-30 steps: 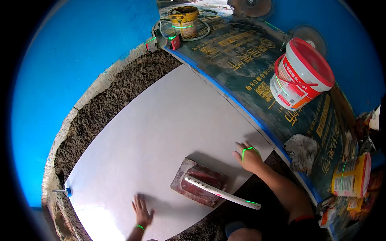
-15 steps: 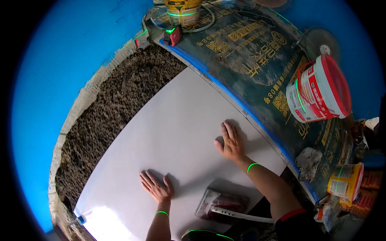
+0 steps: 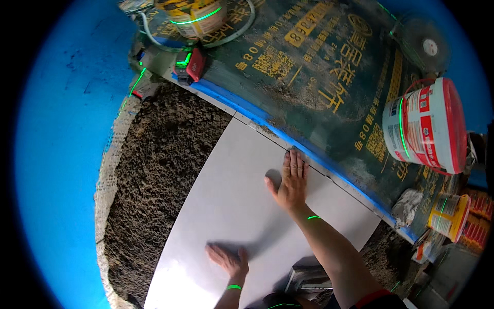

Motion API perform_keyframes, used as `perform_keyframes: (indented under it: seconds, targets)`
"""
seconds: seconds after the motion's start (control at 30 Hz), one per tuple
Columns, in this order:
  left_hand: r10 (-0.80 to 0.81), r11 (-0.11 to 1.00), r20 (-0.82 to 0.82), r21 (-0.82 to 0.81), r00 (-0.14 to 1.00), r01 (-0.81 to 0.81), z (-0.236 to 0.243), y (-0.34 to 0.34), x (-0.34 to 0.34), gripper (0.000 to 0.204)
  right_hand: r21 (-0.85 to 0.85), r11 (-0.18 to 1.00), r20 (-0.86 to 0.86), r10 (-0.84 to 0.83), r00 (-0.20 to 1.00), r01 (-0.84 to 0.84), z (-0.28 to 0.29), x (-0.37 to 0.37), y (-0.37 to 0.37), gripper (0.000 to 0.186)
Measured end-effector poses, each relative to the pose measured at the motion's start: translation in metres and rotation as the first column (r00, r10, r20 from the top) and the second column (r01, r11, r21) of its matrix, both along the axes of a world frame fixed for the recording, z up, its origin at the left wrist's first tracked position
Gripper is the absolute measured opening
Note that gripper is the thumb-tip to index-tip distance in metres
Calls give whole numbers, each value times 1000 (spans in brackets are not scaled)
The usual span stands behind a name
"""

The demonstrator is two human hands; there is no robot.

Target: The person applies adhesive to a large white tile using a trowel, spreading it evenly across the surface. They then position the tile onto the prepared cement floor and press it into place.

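At the left we record a blue wall (image 3: pixel 62 154), then a bed of dark granular material (image 3: pixel 154 180). We note a red and black laser device (image 3: pixel 193 66) near the bed's far end, with a yellow bucket (image 3: pixel 200 24) just beyond it. To the right of the bed we find the pale tile (image 3: pixel 221 206), beneath both hands. The left hand (image 3: pixel 229 259) is palm down with fingers extended, gripping nothing; we cannot tell whether it touches the tile. The right hand (image 3: pixel 290 180) lies flat on the tile near its far edge, fingers straight, thumb spread, likewise holding nothing. Beyond a blue strip (image 3: pixel 242 106) we observe a printed green sheet (image 3: pixel 314 121); farther right, a white and red bucket (image 3: pixel 424 126) and a small yellow tub (image 3: pixel 445 219).
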State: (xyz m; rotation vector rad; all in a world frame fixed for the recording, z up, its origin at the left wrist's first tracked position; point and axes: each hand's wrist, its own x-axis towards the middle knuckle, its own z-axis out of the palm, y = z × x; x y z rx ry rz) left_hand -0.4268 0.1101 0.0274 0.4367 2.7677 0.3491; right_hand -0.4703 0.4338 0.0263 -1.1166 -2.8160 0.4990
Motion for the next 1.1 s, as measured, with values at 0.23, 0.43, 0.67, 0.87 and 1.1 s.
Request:
perform_keyframes:
  seconds: [0.23,0.43,0.67,0.87,1.1]
  targets:
    - [-394,776,-373,354,840,522,-13,216,-230,48,-71,997,4,-18,1000,18,-7,-15,0,89]
    - [-649,537,-289,481,704,693,1,301,-294,27,-80,996,-21,-37,999,36,-9,-9,6,88]
    - [-812,424,-291,300,505,855,-2,311,-312,10,-97,994,-10,-43,999,42,-8,-11,3,89]
    - [-768,400,-312,449,560,799,-14,313,-314,12,-85,995,-85,-54,995,47,-15,-8,3,87]
    - [-740,443,-312,442,597,780,-10,314,-310,10,-91,995,-85,-53,995,45,-17,-9,8,92]
